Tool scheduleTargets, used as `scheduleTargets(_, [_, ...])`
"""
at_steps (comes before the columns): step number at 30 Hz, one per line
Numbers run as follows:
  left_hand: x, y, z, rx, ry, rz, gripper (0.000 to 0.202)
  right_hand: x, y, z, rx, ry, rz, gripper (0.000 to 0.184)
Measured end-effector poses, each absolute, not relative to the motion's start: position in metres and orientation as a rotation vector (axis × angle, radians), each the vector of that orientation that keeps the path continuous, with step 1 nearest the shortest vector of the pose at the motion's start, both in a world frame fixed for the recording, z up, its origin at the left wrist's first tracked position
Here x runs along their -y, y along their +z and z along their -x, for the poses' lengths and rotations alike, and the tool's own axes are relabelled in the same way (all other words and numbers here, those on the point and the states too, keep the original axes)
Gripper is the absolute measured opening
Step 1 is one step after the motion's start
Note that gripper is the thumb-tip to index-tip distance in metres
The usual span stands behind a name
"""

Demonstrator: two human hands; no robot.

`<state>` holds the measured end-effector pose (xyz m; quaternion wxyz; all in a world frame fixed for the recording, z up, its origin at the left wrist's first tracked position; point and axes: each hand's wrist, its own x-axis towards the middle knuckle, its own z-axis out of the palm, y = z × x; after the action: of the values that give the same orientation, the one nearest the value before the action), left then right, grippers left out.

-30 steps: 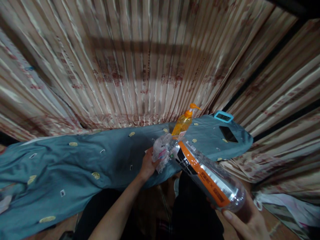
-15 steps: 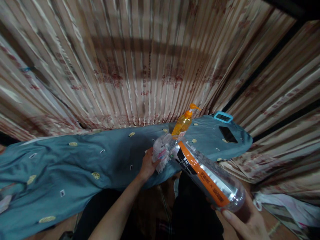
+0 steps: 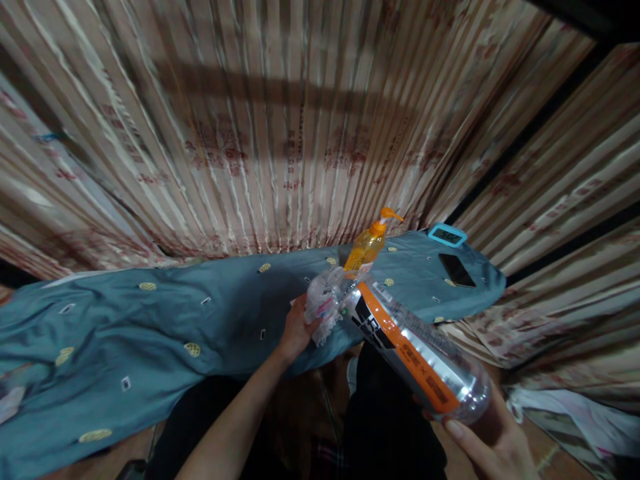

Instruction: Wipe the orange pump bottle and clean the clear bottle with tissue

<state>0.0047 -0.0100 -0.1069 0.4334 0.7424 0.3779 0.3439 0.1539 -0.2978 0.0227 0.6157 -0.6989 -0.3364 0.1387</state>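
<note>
My right hand (image 3: 485, 433) is closed around the base of a large clear plastic bottle (image 3: 415, 347) with an orange, black and silver label. The bottle lies tilted, its neck end up and to the left. My left hand (image 3: 299, 328) grips a crumpled clear plastic wrapper (image 3: 323, 303) with pink print, at the bottle's neck end. Whether the wrapper covers the mouth or only touches it, I cannot tell. Just behind stands a pump bottle (image 3: 367, 245) of yellow-orange liquid, its lower part hidden by the bottle and wrapper.
A teal patterned cloth (image 3: 225, 320) covers the long surface before me. At its right end are a blue-framed digital clock (image 3: 447, 235) and a dark phone (image 3: 457, 270). Pleated curtains (image 3: 280, 133) hang behind and at the right. A white bag (image 3: 575, 413) lies low at the right.
Almost nothing differs. The view has shifted very slightly, while both hands keep their hold on the bottle and the wrapper.
</note>
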Motion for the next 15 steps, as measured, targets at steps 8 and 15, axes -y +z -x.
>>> scheduleTargets(8, [0.0107, -0.1044, -0.0042, -0.931, 0.856, -1.853, 0.056, 0.2943, 0.0215, -0.1516, 0.821, 0.272, 1.629, 0.057])
scheduleTargets(15, [0.0101, -0.1037, -0.0043, -0.937, 0.859, -1.87, 0.055, 0.2913, 0.0293, -0.1497, 0.863, 0.304, 1.647, 0.057])
